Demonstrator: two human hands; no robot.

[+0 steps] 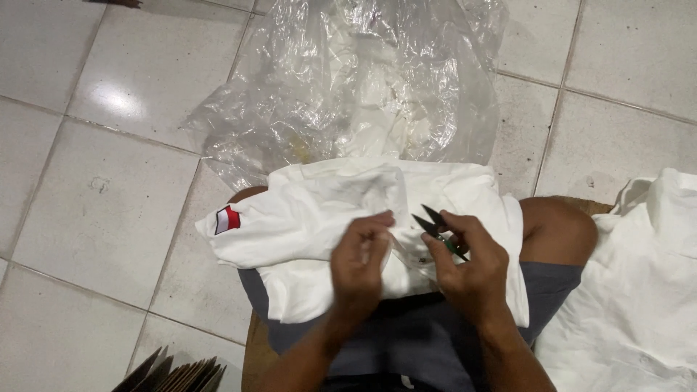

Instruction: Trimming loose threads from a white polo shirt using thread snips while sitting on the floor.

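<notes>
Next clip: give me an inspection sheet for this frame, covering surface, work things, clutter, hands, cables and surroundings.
Surface: white tiled floor; the person sits with a white shirt across the lap.
Work things: shirt with a red-and-white patch; small black thread snips.
Clutter: clear plastic bag of white cloth; white garment pile; dark card stack.
Hands: left hand pinches the shirt; right hand has a grip on the snips.
Cables: nothing seen.
Surroundings: nothing seen.

Glossy pale floor tiles (109,189), grey grout.
</notes>
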